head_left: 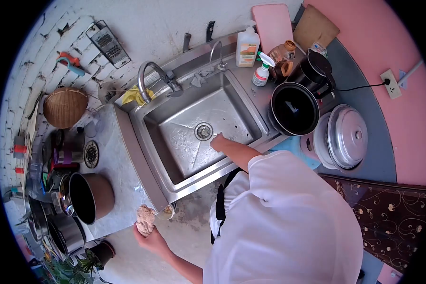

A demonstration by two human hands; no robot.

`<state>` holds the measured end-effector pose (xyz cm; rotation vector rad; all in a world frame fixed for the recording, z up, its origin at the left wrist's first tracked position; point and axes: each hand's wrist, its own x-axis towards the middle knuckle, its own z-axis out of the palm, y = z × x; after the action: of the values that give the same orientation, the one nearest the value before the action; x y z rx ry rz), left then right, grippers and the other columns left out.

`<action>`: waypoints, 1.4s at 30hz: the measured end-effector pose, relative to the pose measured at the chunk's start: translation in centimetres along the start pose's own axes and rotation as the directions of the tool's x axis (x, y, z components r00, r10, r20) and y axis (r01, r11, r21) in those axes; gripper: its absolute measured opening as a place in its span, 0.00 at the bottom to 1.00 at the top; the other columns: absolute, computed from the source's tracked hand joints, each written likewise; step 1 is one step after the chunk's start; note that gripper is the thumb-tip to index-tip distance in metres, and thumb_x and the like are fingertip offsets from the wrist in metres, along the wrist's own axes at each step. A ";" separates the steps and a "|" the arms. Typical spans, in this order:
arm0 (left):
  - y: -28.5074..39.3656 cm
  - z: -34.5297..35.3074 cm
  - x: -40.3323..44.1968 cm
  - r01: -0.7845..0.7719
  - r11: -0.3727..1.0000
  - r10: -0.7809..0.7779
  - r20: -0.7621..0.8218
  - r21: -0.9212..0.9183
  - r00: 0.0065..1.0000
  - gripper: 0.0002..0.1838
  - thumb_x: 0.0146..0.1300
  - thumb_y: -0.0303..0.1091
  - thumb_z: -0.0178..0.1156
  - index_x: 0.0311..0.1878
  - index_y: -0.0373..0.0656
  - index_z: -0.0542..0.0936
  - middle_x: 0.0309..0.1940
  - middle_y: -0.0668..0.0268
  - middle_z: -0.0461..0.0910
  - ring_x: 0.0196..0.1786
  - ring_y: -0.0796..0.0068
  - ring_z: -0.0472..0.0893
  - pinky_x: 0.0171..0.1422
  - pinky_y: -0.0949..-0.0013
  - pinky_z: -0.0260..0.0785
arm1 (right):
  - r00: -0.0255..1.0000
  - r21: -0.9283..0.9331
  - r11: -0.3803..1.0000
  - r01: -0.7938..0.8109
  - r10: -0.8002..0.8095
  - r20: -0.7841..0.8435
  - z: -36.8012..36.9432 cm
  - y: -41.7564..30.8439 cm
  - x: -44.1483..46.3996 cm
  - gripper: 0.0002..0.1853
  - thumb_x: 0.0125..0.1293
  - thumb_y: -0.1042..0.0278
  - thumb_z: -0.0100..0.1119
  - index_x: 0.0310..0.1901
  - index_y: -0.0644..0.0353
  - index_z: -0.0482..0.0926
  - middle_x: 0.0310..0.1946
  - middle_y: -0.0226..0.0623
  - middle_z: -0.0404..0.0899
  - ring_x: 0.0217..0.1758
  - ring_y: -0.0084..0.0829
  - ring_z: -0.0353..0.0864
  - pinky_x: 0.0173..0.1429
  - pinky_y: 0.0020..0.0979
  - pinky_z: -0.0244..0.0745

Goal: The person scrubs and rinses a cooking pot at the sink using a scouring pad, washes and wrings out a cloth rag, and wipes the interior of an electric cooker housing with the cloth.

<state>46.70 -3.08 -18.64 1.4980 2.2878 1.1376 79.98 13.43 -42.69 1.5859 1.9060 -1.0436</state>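
My left hand (pixel 151 240) is closed around a lumpy, pinkish-beige thing (pixel 146 219), held beside the corner of the grey counter. What this lump is made of is not clear. My right hand (pixel 217 142) reaches down into the steel sink (pixel 175 142), just right of the round drain (pixel 204 131). Its fingers point downward and are mostly hidden, so whether they hold anything cannot be made out. Wet spots cover the sink's bottom. The curved faucet (pixel 149 78) stands at the sink's back edge.
A deep pot (pixel 92 198) stands on the left counter (pixel 113 165). Right of the sink are a black-lined pot (pixel 294 109), a kettle (pixel 312 71), a lidded silver pot (pixel 348 136), a spray bottle (pixel 261 75) and a soap bottle (pixel 247 47). A yellow cloth (pixel 136 96) lies behind the faucet.
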 end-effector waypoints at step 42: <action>-46.2 -38.6 -3.6 0.034 -0.216 -0.152 0.068 -0.976 0.986 0.34 0.68 0.51 0.40 0.71 0.42 0.47 0.60 0.37 0.62 0.62 0.45 0.66 0.65 0.47 0.58 | -0.060 0.676 0.724 0.138 -0.676 0.735 22.7 -89.8 -12.8 0.18 0.70 0.68 0.43 0.60 0.58 0.60 0.43 0.33 0.73 0.39 0.21 0.76 0.35 0.23 0.75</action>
<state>-4.44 -34.63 -24.24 0.4297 0.5564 2.1022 -6.22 -17.13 -23.31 -0.1069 1.0434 -2.1494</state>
